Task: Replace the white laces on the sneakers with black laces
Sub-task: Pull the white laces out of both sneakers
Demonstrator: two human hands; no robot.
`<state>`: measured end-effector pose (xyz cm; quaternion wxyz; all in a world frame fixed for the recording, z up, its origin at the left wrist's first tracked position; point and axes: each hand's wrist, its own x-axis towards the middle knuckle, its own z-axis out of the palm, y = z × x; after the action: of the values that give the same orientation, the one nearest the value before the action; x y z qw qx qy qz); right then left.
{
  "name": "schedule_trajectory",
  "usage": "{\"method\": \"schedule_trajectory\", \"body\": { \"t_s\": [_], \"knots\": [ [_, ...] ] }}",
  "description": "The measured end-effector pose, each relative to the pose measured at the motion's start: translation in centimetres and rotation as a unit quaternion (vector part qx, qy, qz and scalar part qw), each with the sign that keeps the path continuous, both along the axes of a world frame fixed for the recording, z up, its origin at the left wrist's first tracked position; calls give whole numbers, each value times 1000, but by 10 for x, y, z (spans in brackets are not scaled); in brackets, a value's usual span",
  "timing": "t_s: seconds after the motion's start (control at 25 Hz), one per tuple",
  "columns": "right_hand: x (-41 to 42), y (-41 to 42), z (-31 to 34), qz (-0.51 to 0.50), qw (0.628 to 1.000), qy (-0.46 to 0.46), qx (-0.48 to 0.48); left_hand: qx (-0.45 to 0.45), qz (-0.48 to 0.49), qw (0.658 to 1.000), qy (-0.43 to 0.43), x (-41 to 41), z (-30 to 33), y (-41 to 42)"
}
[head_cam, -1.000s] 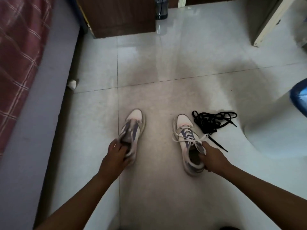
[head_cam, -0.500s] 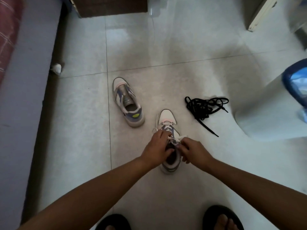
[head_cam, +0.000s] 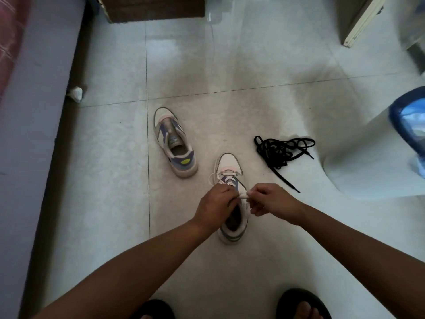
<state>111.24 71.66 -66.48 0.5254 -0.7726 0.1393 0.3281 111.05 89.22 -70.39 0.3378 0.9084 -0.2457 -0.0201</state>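
Observation:
Two white and blue sneakers stand on the tiled floor. The near sneaker carries a white lace across its front eyelets. My left hand and my right hand meet over its tongue, and both pinch the lace where it is tied. The other sneaker, without a lace, stands further off to the left, its heel toward me. A tangled bundle of black laces lies on the floor to the right of the near sneaker.
A bed edge runs along the left. A crumpled white scrap lies by it. A brown cabinet stands at the back, a blue bin at the right. My feet in black sandals show at the bottom.
A second ago each hand gripped one sneaker. Since then the left hand has released the laceless sneaker, and both hands have come together on the white lace of the near sneaker.

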Motion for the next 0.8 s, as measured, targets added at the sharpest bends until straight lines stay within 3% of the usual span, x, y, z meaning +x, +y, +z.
{"method": "schedule_trajectory", "body": {
  "t_s": [0.2,0.36,0.4,0.52,0.56,0.6,0.68,0.76,0.8],
  "knots": [
    [33,3,23,-35,997,-63,-26,-23,8,1000,3,0,4,3],
    [72,11,52,-195,977,-22,88,-29,40,998,26,-3,3,5],
    [85,7,65,-265,949,-6,170,-28,42,998,26,-5,3,4],
    [137,-23,113,-473,777,-17,415,-39,53,997,29,-7,2,5],
    [153,-32,130,-488,765,-58,417,-39,54,997,29,-7,1,6],
    [162,-34,141,-468,788,-112,384,-38,53,997,27,-7,-1,7],
    [165,-26,135,-384,871,-193,238,-51,67,995,43,-6,-5,9],
    [144,-11,96,-198,961,-190,28,-83,116,984,109,-4,-3,8],
    [128,-8,67,-81,981,-151,-86,-100,149,972,149,0,1,7]
  ]
}}
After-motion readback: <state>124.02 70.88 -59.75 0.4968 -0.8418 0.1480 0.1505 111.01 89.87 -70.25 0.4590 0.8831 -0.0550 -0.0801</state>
